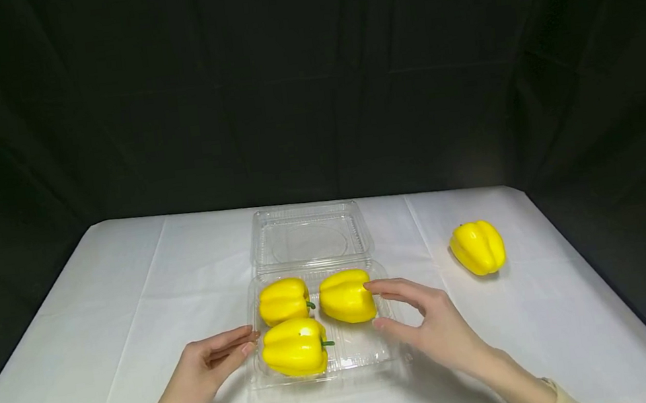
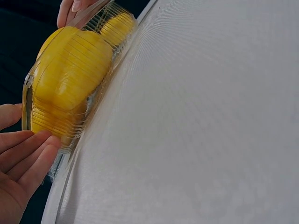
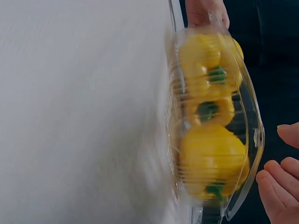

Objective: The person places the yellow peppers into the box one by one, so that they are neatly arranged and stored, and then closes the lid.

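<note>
Yellow boxed peppers [image 1: 294, 350] lie between left fingers [image 1: 227, 338] and right fingers [image 1: 401, 288], both with tips apart

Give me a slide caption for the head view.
Three yellow peppers in an open clear box, a fourth on the white cloth to the right.

No text, label, brand, number or sign can be read in the head view or in either wrist view.
</note>
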Tool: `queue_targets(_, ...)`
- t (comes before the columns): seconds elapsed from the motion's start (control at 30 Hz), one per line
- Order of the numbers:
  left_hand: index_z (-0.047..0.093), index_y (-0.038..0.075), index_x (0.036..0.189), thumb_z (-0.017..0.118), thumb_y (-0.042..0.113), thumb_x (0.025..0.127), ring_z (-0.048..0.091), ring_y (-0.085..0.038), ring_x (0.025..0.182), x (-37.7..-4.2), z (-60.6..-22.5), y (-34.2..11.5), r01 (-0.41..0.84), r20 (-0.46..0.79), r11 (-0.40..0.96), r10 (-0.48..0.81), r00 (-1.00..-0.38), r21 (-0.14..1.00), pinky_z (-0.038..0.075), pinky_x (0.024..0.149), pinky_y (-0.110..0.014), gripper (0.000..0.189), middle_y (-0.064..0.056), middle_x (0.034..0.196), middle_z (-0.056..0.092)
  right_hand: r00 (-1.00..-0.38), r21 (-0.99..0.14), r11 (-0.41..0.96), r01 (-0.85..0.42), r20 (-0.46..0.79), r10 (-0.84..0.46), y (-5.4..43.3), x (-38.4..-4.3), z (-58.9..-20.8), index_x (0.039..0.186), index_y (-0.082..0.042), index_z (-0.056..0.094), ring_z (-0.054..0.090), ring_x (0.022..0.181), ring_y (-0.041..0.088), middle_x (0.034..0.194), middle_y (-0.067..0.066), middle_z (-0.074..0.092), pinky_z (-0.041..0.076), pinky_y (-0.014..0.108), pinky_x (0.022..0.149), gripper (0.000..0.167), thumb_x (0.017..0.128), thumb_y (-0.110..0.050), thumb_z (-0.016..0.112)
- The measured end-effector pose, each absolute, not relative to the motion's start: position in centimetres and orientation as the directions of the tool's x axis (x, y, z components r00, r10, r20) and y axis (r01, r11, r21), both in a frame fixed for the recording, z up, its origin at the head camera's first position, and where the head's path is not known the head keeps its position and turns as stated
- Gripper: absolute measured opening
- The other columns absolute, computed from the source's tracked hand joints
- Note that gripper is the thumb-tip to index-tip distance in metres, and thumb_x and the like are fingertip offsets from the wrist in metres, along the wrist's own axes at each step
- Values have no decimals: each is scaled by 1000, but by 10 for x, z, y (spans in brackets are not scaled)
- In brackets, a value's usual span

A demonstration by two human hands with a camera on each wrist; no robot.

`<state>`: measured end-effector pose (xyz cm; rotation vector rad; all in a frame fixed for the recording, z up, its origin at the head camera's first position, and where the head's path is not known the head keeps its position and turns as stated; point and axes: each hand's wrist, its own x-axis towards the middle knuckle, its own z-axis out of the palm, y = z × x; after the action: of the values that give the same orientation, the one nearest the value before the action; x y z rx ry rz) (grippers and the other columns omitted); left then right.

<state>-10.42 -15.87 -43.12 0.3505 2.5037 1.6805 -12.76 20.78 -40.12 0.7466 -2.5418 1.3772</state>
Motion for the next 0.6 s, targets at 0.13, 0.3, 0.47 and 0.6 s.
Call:
queue_targets(0.13, 64, 3, 132, 66, 31, 98, 69, -10, 109, -104, -432, -159, 136, 46, 364, 246, -968, 921, 56, 90, -18, 44, -3, 122, 72, -871, -748, 454, -484, 362, -333, 212, -131, -401, 131, -23, 65, 65, 116, 23, 129, -9, 67, 46, 20, 107, 47, 86, -21, 81)
queue_targets(0.3, 63, 3, 132, 66, 31, 98, 69, -9, 109, -104, -431, -159, 139, 46, 365, 253, -966, 921, 56, 90, -18, 44, -4, 122, 72, -881, -747, 473, -467, 352, -315, 217, -135, -401, 131, -23, 65, 65, 117, 24, 130, -9, 66, 46, 19, 106, 48, 86, -20, 81)
queue_targets(0.47, 63, 2, 132, 66, 31, 98, 69, -11, 109, -102, -429, -158, 156, 58, 364, 266, -962, 918, 57, 91, -20, 45, -6, 123, 71, -893, -754, 481, -448, 347, -287, 225, -142, -403, 131, -23, 65, 65, 118, 23, 131, -8, 66, 46, 20, 106, 49, 85, -20, 82)
queue_targets(0.6, 63, 2, 132, 66, 31, 98, 68, -11, 110, -101, -428, -158, 150, 53, 363, 265, -963, 919, 57, 91, -21, 45, -6, 124, 71, -914, -768, 497, -405, 318, -253, 232, -148, -406, 132, -25, 64, 64, 120, 25, 133, -7, 65, 46, 21, 106, 48, 87, -20, 80)
